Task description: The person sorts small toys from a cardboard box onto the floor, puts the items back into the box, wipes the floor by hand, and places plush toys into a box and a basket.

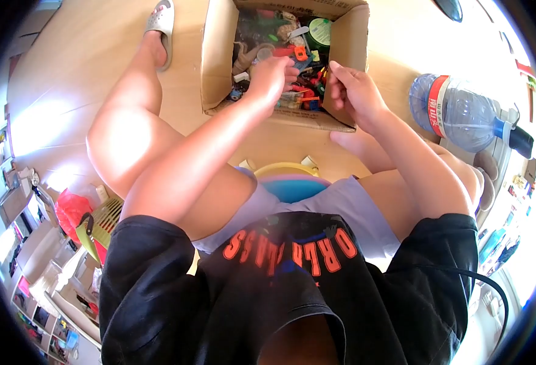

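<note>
A cardboard box full of mixed small items stands open on the floor in front of me. My left hand is over the box's near left part, its fingers loosely curled and slightly apart, with nothing visible in them. Close to its fingertips lie an orange piece and a dark blue piece. My right hand is at the box's near right side, thumb and fingers drawn together; whatever they may hold is hidden. Farther back in the box are a round green-and-white lid and a small clear round cup.
A large clear plastic water bottle with a red label lies on its side at the right. Between my legs is a blue and yellow round stool or tub. A red bag and a yellow-green slatted basket stand at the left.
</note>
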Motion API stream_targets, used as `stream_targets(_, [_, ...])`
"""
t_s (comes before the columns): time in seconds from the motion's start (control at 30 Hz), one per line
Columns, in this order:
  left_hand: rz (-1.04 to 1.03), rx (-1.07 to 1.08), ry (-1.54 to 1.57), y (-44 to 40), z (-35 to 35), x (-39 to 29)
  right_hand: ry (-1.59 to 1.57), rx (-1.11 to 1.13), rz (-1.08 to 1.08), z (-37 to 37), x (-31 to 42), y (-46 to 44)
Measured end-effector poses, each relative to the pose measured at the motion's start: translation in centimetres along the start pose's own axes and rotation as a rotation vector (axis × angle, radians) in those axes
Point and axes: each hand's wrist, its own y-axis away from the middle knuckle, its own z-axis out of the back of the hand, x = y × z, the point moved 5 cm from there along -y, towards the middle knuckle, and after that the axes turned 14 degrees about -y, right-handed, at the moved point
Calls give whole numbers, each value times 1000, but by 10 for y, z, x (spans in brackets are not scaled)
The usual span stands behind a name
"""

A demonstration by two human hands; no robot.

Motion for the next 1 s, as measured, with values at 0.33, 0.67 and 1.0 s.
stream_targets(0.33, [-613, -403, -545, 50, 75, -122, 960, -10, 740, 4, 94, 33])
stream_targets(0.67, [-96, -477, -1033, 7, 118, -59, 699, -285, 163, 61, -24, -23])
stream_targets(1.0, [-110, -533, -1223, -6, 116, -90, 398, -656, -47, 23, -3, -2])
